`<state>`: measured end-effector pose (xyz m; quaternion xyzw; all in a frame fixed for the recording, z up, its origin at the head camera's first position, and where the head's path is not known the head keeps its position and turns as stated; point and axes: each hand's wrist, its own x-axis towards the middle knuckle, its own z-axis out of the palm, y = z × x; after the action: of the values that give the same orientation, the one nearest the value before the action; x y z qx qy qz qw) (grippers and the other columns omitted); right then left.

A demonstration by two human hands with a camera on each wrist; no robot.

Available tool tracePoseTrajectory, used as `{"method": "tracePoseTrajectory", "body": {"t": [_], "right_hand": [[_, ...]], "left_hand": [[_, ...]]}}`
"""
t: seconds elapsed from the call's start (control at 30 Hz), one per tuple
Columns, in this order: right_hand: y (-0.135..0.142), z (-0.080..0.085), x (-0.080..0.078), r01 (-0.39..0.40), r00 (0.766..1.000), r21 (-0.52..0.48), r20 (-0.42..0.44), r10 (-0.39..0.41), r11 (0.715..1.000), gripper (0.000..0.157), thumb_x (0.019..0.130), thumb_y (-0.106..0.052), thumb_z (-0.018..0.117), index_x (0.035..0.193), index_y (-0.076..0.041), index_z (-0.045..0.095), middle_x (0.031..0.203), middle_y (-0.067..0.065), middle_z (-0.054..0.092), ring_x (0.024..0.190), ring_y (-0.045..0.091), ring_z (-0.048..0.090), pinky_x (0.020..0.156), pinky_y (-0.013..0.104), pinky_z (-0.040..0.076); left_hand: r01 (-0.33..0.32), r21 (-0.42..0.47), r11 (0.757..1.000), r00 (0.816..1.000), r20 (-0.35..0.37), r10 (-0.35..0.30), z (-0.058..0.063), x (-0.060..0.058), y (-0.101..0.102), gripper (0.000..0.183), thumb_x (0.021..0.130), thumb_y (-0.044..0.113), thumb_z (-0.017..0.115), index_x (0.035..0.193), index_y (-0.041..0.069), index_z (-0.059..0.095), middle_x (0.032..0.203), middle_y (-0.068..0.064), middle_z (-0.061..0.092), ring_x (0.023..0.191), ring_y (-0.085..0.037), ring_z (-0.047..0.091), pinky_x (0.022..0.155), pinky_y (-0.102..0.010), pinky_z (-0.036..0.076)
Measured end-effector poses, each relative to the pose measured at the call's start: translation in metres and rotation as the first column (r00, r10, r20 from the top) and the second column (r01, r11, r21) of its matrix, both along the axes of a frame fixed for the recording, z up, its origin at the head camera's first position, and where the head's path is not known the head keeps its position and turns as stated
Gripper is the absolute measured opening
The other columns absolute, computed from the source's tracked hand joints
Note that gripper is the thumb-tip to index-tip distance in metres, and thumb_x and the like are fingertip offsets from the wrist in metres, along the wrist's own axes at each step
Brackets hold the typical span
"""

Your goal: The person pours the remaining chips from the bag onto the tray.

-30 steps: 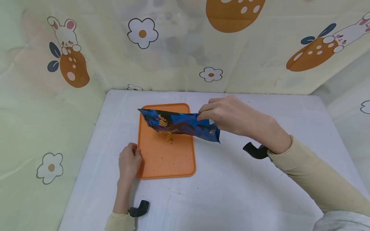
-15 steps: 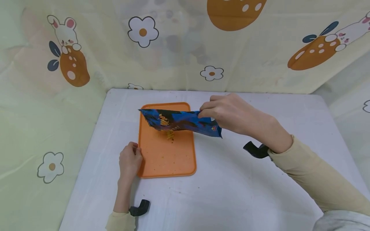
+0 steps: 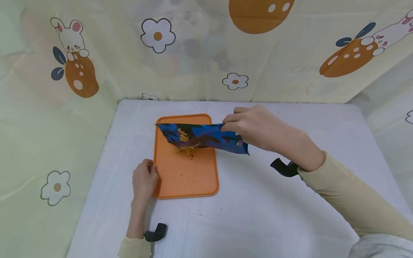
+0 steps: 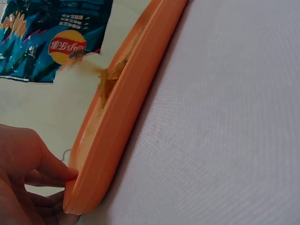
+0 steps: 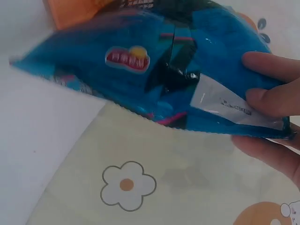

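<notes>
A blue Lay's chip bag (image 3: pixel 200 138) hangs tilted over the upper half of an orange tray (image 3: pixel 187 179). My right hand (image 3: pixel 255 127) pinches the bag by its upper edge, with thumb and fingers on opposite sides in the right wrist view. Below the bag, a small heap of yellow chip sticks (image 3: pixel 185 151) lies on the tray; part of it is hidden by the bag. At the tray's left side, my left hand (image 3: pixel 145 179) pinches the rim. The left wrist view shows its thumb (image 4: pixel 56 168) pressed against the rim's inner face.
Crumbs dot the tray and the white tabletop (image 3: pixel 251 215). A printed curtain (image 3: pixel 196 64) hangs behind the table's far edge. Black wrist straps or mounts show on both arms, the left one (image 3: pixel 156 233) close above the table.
The bag's right end has risen slightly and its left end has dipped a little. More chip sticks lie on the tray, in a wider heap. My left hand has stayed on the rim.
</notes>
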<state>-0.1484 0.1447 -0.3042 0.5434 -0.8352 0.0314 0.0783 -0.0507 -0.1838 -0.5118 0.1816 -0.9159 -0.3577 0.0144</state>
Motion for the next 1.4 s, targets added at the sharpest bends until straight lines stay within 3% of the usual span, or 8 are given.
{"method": "tracePoseTrajectory", "body": {"t": [0.17, 0.37, 0.73, 1.4], "right_hand": [[0.0009, 0.0014, 0.0009, 0.020, 1.000, -0.006, 0.016, -0.020, 1.000, 0.031, 0.079, 0.011, 0.080, 0.101, -0.010, 0.080, 0.103, 0.002, 0.077, 0.087, 0.021, 0.068, 0.056, 0.028, 0.051], [0.0017, 0.0023, 0.0010, 0.039, 0.999, 0.007, 0.020, -0.039, 0.999, 0.031, 0.078, 0.009, 0.082, 0.102, -0.010, 0.079, 0.103, 0.003, 0.077, 0.087, 0.021, 0.067, 0.058, 0.028, 0.052], [0.0009, 0.0023, 0.0007, 0.047, 0.998, 0.012, 0.029, -0.047, 0.999, 0.034, 0.074, 0.005, 0.088, 0.103, -0.010, 0.079, 0.105, 0.003, 0.077, 0.089, 0.021, 0.068, 0.061, 0.030, 0.055], [-0.0003, 0.0064, 0.0029, 0.033, 0.999, 0.001, 0.016, -0.033, 0.999, 0.032, 0.080, 0.011, 0.078, 0.104, -0.009, 0.080, 0.103, 0.003, 0.078, 0.088, 0.021, 0.069, 0.057, 0.028, 0.052]], "left_hand": [[-0.017, -0.005, 1.000, 1.000, 0.000, 0.017, -0.0013, 0.0006, 0.0012, 0.029, 0.101, 0.007, 0.056, 0.127, -0.006, 0.063, 0.099, -0.023, 0.067, 0.087, -0.035, 0.060, 0.076, -0.047, 0.050], [-0.025, 0.015, 1.000, 1.000, 0.015, 0.025, 0.0001, 0.0007, 0.0017, 0.039, 0.102, 0.008, 0.055, 0.140, -0.001, 0.060, 0.105, -0.022, 0.067, 0.090, -0.033, 0.059, 0.078, -0.043, 0.049], [-0.025, 0.021, 0.999, 0.999, 0.047, 0.024, 0.0011, -0.0014, 0.0014, 0.040, 0.103, 0.008, 0.055, 0.141, 0.000, 0.059, 0.104, -0.021, 0.066, 0.089, -0.030, 0.057, 0.075, -0.039, 0.047], [-0.016, 0.008, 1.000, 0.999, 0.047, 0.016, 0.0017, -0.0022, 0.0005, 0.039, 0.103, 0.008, 0.055, 0.141, 0.000, 0.060, 0.104, -0.021, 0.066, 0.087, -0.030, 0.057, 0.072, -0.038, 0.046]]}}
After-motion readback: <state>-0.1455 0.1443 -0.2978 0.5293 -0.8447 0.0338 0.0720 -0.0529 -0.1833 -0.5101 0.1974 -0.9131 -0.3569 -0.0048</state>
